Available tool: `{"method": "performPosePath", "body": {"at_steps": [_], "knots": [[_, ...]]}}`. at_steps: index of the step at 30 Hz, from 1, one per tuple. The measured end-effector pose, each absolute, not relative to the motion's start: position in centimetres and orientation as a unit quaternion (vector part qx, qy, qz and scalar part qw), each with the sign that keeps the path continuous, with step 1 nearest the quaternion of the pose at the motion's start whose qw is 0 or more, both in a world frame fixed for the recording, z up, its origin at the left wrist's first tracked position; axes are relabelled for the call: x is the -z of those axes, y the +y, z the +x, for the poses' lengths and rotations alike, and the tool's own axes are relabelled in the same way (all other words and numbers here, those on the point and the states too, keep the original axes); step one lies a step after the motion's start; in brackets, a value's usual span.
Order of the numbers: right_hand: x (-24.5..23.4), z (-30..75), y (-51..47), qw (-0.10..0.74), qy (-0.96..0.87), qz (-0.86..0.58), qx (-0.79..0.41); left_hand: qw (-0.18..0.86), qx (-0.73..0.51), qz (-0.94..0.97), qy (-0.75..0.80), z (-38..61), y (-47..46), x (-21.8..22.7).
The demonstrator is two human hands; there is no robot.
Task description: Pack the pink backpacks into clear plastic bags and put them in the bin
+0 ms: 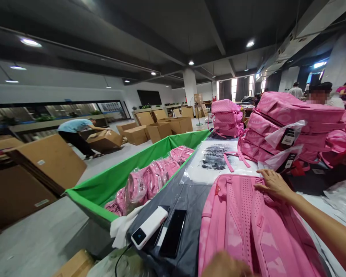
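Observation:
A pink backpack [245,215] lies on the dark-covered table in front of me, its padded back and perforated shoulder straps facing up. My right hand [273,184] rests on the top end of the backpack, fingers stretched out over its edge. At the bottom of the view my left hand [227,265] is over the lower left part of the backpack, smeared by motion and partly cut off, so its fingers cannot be made out. Beyond the backpack lies a stack of clear plastic bags [216,157] with black print.
Stacked pink backpacks [279,127] with tags stand at the right. A white power bank [150,227] and a black phone [173,232] lie on the left. Beside the table, a green bin [86,196] holds bagged pink backpacks [152,177]. A person [77,129] bends over a carton [105,140].

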State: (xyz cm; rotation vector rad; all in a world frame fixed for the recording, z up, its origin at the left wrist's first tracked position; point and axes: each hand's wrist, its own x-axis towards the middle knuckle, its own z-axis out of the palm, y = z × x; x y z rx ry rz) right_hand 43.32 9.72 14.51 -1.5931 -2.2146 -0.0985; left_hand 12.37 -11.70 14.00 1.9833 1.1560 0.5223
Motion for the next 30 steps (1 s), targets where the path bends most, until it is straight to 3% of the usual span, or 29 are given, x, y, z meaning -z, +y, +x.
{"method": "performPosePath", "body": {"at_steps": [4, 8, 14, 20, 26, 30], "knots": [[-11.7, 43.8, 10.1, 0.228, -0.787, -0.573, 0.025, 0.198, -0.271, 0.758, 0.559, 12.4, 0.4, -16.3], [-9.0, 44.0, 9.3, 0.336, -0.786, -0.519, 0.009, 0.189, -0.239, 0.743, 0.596, 14.8, 9.4, -15.4], [-5.5, 43.7, 6.2, 0.433, -0.775, -0.458, 0.044, 0.140, -0.336, 0.785, 0.502, 15.9, 7.9, -10.9], [-4.7, 43.8, 2.7, 0.357, -0.801, -0.473, 0.082, 0.076, -0.315, 0.811, 0.486, 14.4, 5.5, -10.2], [-11.0, 45.1, 5.1, 0.224, -0.872, -0.436, -0.016, 0.016, -0.174, 0.875, 0.452, 21.4, 5.0, -15.5], [-14.5, 46.7, 7.8, 0.141, -0.913, -0.383, -0.029, 0.045, -0.184, 0.859, 0.475, 26.4, 3.4, -14.6]]}}
